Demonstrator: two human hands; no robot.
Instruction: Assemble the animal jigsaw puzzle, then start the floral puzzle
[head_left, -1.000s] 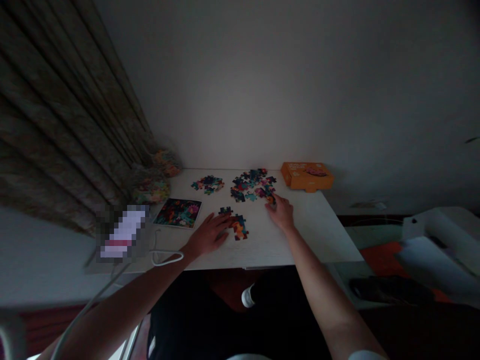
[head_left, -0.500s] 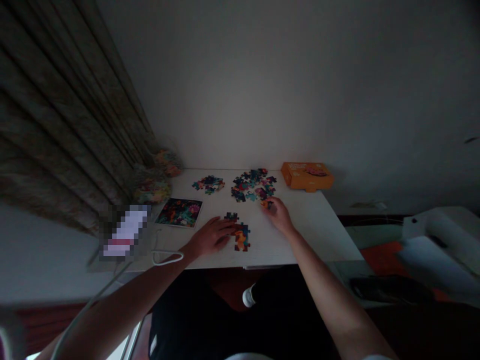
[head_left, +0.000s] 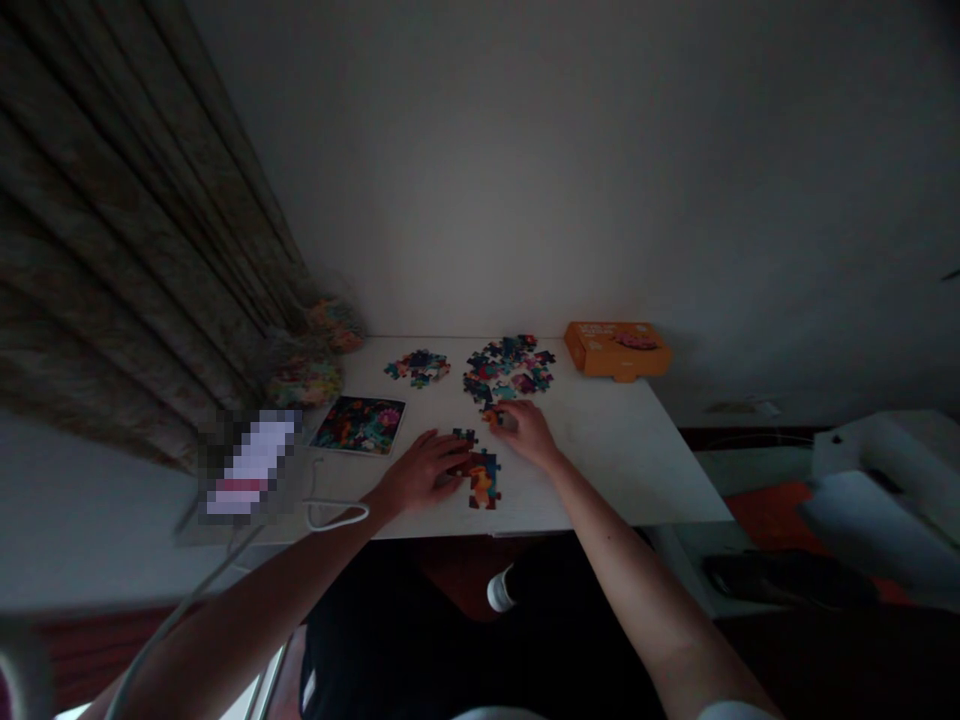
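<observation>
My right hand (head_left: 529,432) pinches an orange and dark puzzle piece (head_left: 492,416) just above the joined pieces on the table. Near the front edge lies a small cluster of joined puzzle pieces (head_left: 484,482), with an orange figure on teal. My left hand (head_left: 421,474) rests at its left side, fingers stretched out and touching the cluster, partly hiding it. Behind my right hand a big loose pile of puzzle pieces (head_left: 517,365) is spread out. A smaller pile of pieces (head_left: 418,367) lies to its left.
A picture card (head_left: 360,425) lies on the white table (head_left: 600,470) at left. An orange box (head_left: 619,350) stands at the back right. Plastic bags of pieces (head_left: 306,384) sit by the curtain. A white cable (head_left: 337,520) loops near my left forearm, beside a blurred-out screen (head_left: 255,465).
My right hand has moved left and slightly nearer with the puzzle piece, from beside the big pile to just above the joined cluster. My left hand has stayed almost in place.
</observation>
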